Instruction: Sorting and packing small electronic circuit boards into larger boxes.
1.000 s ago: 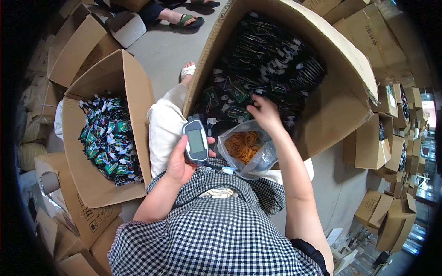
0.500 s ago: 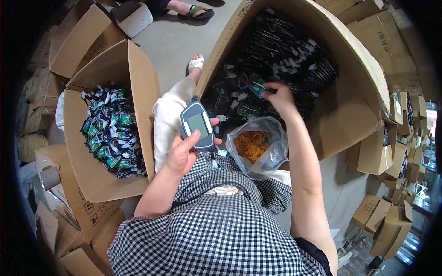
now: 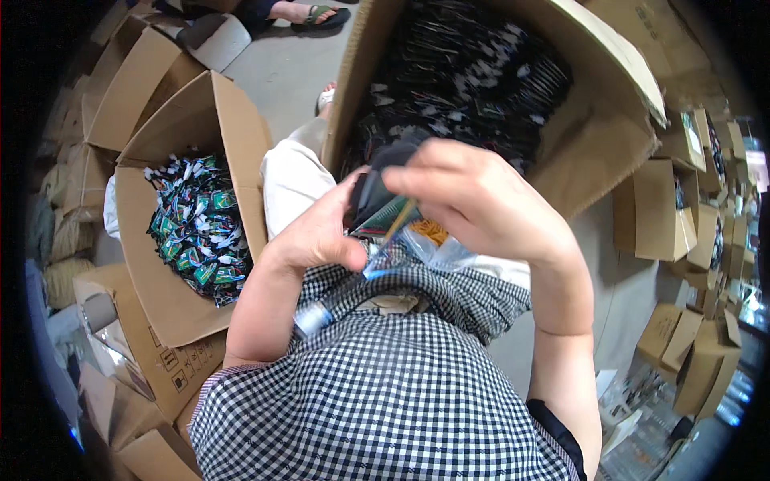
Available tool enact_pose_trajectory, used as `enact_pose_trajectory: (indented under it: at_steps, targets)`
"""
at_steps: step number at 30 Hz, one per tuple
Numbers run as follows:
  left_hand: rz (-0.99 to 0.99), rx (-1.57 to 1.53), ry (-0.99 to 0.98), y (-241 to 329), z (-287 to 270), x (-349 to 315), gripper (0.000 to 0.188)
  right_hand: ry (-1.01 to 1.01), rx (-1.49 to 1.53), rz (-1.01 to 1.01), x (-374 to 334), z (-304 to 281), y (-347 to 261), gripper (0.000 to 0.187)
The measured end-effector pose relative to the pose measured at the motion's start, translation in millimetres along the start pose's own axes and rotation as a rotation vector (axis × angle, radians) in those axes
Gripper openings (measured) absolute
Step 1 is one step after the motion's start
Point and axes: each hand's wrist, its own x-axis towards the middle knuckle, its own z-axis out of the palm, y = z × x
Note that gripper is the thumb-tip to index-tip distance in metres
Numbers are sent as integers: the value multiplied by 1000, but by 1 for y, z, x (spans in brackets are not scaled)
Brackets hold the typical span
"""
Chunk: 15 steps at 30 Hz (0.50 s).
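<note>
My left hand (image 3: pixel 317 234) holds the grey handheld display unit (image 3: pixel 370 192), now tilted and blurred, with its screen turned out of sight. A green circuit board (image 3: pixel 383 216) lies against the unit, above my lap. Over them my right hand (image 3: pixel 481 196) is curled, its fingers closed. A thin yellowish rubber band (image 3: pixel 403 218) runs down from the right fingers past the board. Wires with white connectors (image 3: pixel 313 319) hang by my left wrist, smeared by motion. Behind my right hand, a clear plastic bag (image 3: pixel 449 255) of orange rubber bands (image 3: pixel 431 232) sits on my lap.
Ahead stands a large carton (image 3: pixel 597 164) with rows of dark units and cables. A smaller carton (image 3: pixel 172 325) at left holds many green boards with wires. More cartons (image 3: pixel 654 208) stack at right. Another person's sandaled foot (image 3: pixel 321 16) shows at the top.
My right hand has come back from the large carton to the unit. The left hand has tilted the unit, and a green board and a rubber band are now at it.
</note>
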Motion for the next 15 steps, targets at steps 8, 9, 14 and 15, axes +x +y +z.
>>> enact_pose_trajectory:
  at_steps: [8,9,14,15]
  targets:
    - [-226,-91,158,-7,32,-2,68,287,57,80,-15,30,18,37]
    - [-219,-101,138,-7,30,-2,66,157,192,163,-17,27,22,37]
    - [-259,-123,211,-11,24,5,63,215,246,281,-18,25,28,40]
    - [-277,-80,229,-14,23,2,59,218,247,285,-21,29,31,40]
